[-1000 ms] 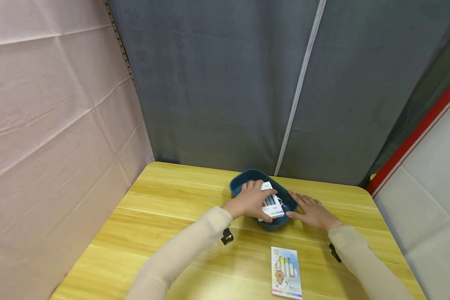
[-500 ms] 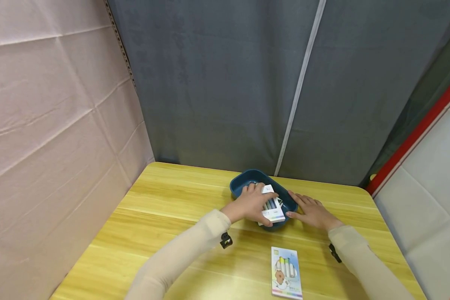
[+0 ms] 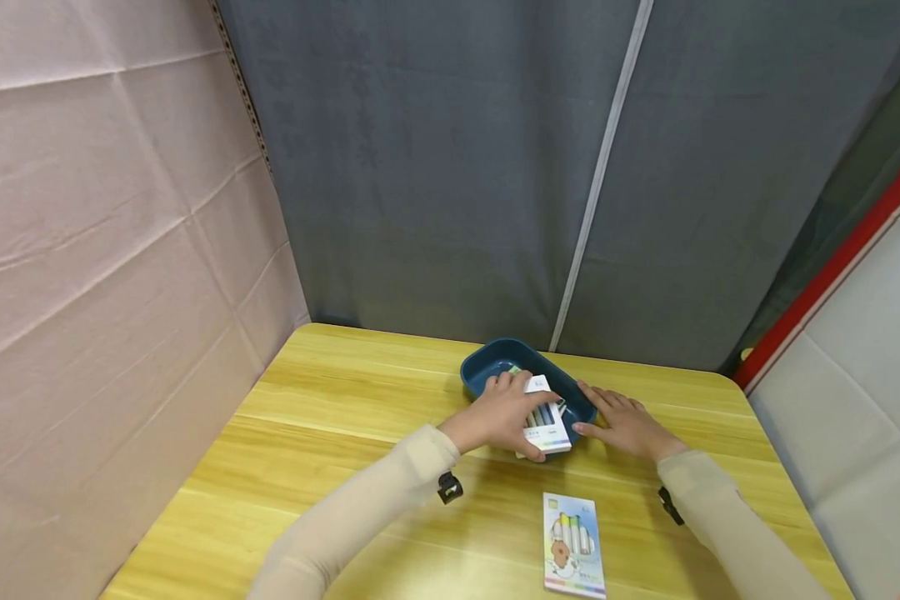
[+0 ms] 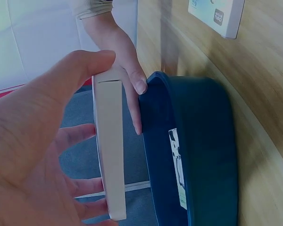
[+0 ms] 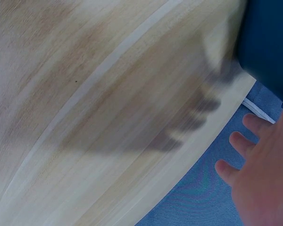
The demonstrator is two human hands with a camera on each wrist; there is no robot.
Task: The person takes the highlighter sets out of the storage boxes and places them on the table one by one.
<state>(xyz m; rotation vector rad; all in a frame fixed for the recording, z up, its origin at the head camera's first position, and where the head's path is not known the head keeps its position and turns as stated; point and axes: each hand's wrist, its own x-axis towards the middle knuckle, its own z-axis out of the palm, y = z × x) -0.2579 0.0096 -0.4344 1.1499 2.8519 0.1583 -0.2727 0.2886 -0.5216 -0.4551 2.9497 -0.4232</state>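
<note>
Pinching a white box between thumb and fingers, the left hand holds it tilted over the near part of the blue bin. Below those fingers, a printed piece sits inside the bin; what it is, I cannot tell. The right hand rests against the bin's right side, its fingers extended, slightly spread, thumb apart from them. A second box lies flat on the surface, nearer the person than either hand's fingers.
</note>
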